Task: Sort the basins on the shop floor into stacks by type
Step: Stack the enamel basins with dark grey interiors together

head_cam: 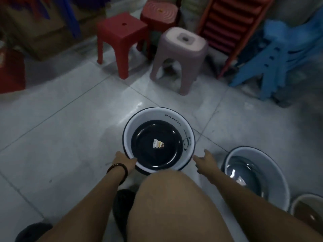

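A white basin with a dark rim and a panda print [187, 131] sits on the tiled floor in front of my knee, its bottom dark with a small sticker. My left hand [125, 160], with a bead bracelet on the wrist, grips its near left rim. My right hand [205, 158] hovers just off its right side, fingers spread, holding nothing. At the right stands a pale blue-grey basin [272, 165] with a shiny dark bottom. A beige basin with a brown inside [307, 212] shows partly at the lower right edge.
Plastic stools stand beyond the basin: a red one [120, 37], a pink-mauve one [181, 55], a round red one [159, 13]. Stacked red chairs [232, 25] and blue chairs [279, 58] fill the right. My knee [174, 203] and dark shoes [122, 203] are at the bottom.
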